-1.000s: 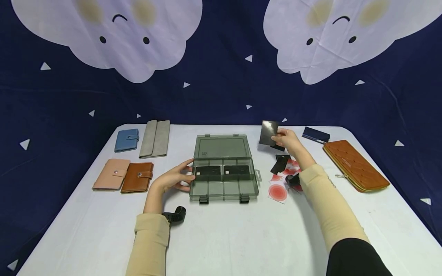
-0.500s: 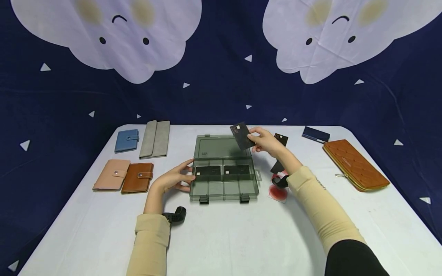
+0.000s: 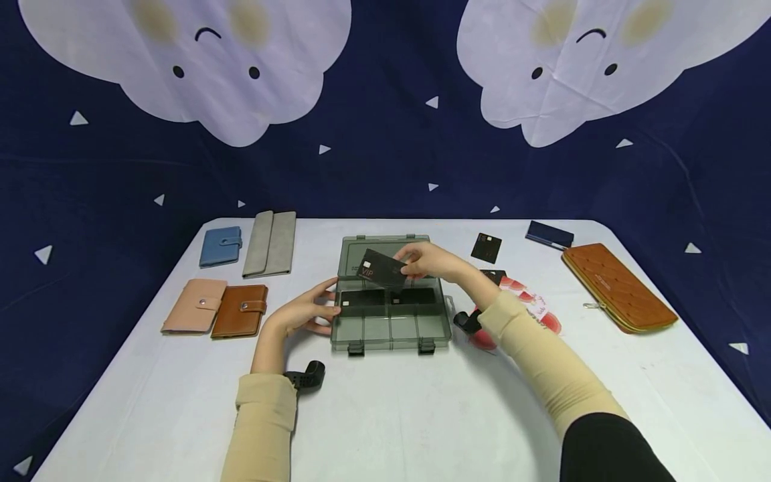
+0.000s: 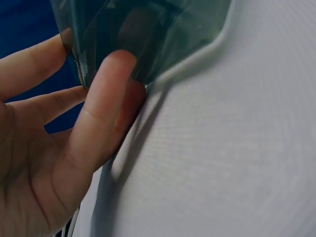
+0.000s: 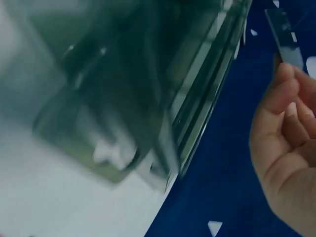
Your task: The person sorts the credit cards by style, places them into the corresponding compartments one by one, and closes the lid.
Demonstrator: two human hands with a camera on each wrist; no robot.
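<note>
A translucent green-grey compartment box [image 3: 375, 328] lies with its lid raised at the table's middle. My left hand [image 3: 306, 308] holds the box's left edge; in the left wrist view its thumb [image 4: 101, 106] lies in front of the box wall, other fingers behind. My right hand [image 3: 430, 261] pinches a black VIP card [image 3: 381, 269] by its right end, tilted above the box. Two black cards, a left one [image 3: 361, 301] and a right one [image 3: 414, 299], lie in the upper compartments. The right wrist view is blurred, with the held card [image 5: 285, 34] seen nearly edge-on.
Right of the box are a black card [image 3: 486, 248], another partly hidden card [image 3: 495, 274] and red-patterned cards [image 3: 549, 320]. A brown zip wallet [image 3: 620, 288] and dark-blue case [image 3: 549, 234] lie farther right. Blue [image 3: 220, 246], grey [image 3: 269, 244], pink [image 3: 195, 305] and brown [image 3: 239, 310] wallets lie left.
My right hand has carried the VIP card leftward from the loose cards to above the box. Another black card now shows on the table at right. My left hand has stayed put.
</note>
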